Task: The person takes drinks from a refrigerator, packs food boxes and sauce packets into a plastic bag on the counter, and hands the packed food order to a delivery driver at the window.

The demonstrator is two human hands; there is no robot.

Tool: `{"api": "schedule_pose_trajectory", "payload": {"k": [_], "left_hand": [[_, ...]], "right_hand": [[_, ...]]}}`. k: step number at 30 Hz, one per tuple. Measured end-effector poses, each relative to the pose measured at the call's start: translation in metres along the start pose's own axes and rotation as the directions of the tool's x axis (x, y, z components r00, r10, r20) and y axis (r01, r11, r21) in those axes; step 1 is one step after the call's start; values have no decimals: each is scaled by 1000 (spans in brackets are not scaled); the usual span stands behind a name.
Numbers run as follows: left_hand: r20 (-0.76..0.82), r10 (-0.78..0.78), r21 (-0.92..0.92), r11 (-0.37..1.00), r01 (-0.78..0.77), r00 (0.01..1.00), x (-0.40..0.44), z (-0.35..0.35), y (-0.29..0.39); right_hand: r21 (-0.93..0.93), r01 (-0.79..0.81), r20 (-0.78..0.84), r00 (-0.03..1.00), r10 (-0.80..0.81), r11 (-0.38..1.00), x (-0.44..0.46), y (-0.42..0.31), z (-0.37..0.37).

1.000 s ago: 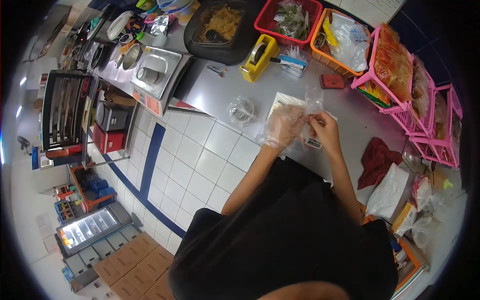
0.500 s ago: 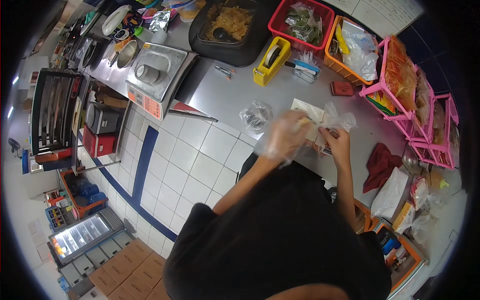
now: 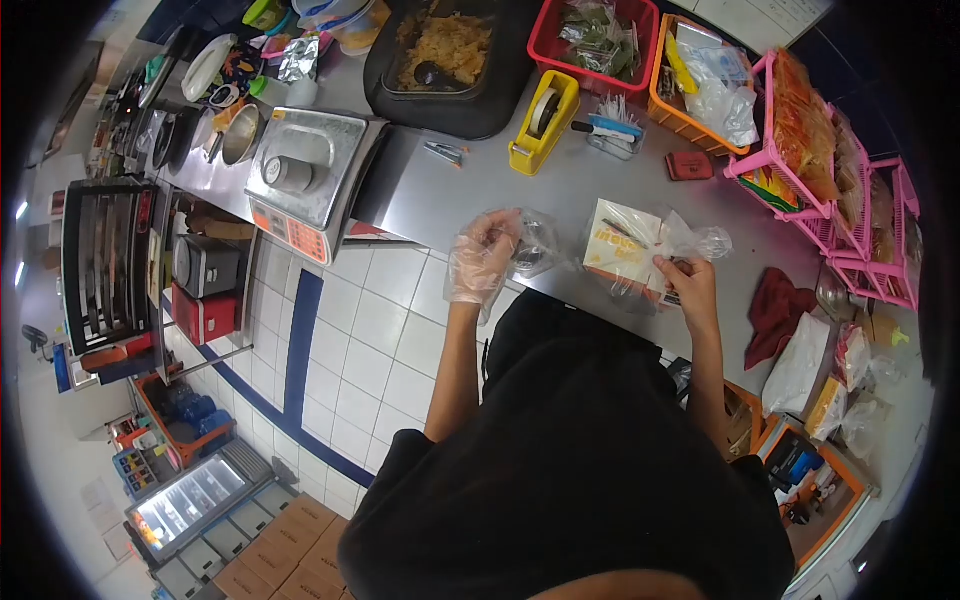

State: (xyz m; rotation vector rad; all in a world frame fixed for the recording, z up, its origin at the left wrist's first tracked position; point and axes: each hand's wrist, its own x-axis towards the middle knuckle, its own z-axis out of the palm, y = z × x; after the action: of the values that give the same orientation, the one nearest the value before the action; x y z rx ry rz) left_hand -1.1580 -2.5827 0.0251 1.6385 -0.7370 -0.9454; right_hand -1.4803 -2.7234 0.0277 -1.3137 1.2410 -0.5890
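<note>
My left hand (image 3: 482,262), in a clear plastic glove, is at the counter's front edge with its fingers curled. The fingertips are against a clump of clear plastic (image 3: 538,242); what they grip is hidden. My bare right hand (image 3: 690,287) pinches the clear plastic bag (image 3: 697,240) between thumb and fingers. Inside or under that plastic is a white box (image 3: 622,240) with yellow lettering, resting on the metal counter.
Behind are a yellow tape dispenser (image 3: 545,122), a pen holder (image 3: 615,135) and a red basket (image 3: 595,52). Pink racks (image 3: 800,180) stand right, near a dark red cloth (image 3: 778,315). A scale (image 3: 305,185) carries a metal cup, left of a food tray (image 3: 445,55).
My left hand has moved left, away from the box to the clump of plastic, which has shifted slightly right. My right hand still holds the bag by the box, whose lettering now shows.
</note>
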Motion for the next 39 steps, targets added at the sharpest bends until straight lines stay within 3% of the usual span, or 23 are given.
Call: {"api": "schedule_pose_trajectory", "payload": {"k": [6,13,15,16,18,21,25,28,30,31,33,36,39], "left_hand": [[161,50,-223,975,-13,986,4,-11,2],[230,53,-210,978,-3,972,13,-17,0],[203,-89,-64,993,104,975,15,-18,5],[205,-87,-64,993,102,975,15,-17,3],[129,-24,-164,985,45,991,15,-11,-3],[106,74,-44,997,-69,992,16,-11,-3],[68,134,-82,988,-128,989,18,-5,-1],[50,147,-222,966,-133,988,17,0,-3],[11,264,-324,914,-246,965,21,2,-7],[16,266,-322,914,-246,964,20,4,0],[-87,131,-150,978,-143,988,14,7,18],[-115,174,21,985,-173,978,16,7,18],[-112,130,18,992,-128,985,22,3,11]], "right_hand": [[28,10,7,1000,-10,1000,1,5,-2],[9,-20,3,1000,20,1000,0,3,-2],[25,-12,2,1000,12,1000,1,6,-2],[11,-10,-3,1000,10,1000,1,6,-2],[-5,-9,-13,1000,9,1000,0,6,-1],[-13,2,-17,1000,-2,1000,1,6,0],[-6,-32,-12,999,32,999,-1,1,0],[-5,-40,-29,999,40,999,-3,-4,2],[7,-41,-35,999,41,999,-4,-4,2],[1,-34,-24,999,34,999,-3,-3,1],[0,-26,-17,1000,26,1000,-3,-2,1],[32,-5,-33,999,6,999,-2,0,3],[9,-6,-41,999,6,1000,-3,1,2]]}}
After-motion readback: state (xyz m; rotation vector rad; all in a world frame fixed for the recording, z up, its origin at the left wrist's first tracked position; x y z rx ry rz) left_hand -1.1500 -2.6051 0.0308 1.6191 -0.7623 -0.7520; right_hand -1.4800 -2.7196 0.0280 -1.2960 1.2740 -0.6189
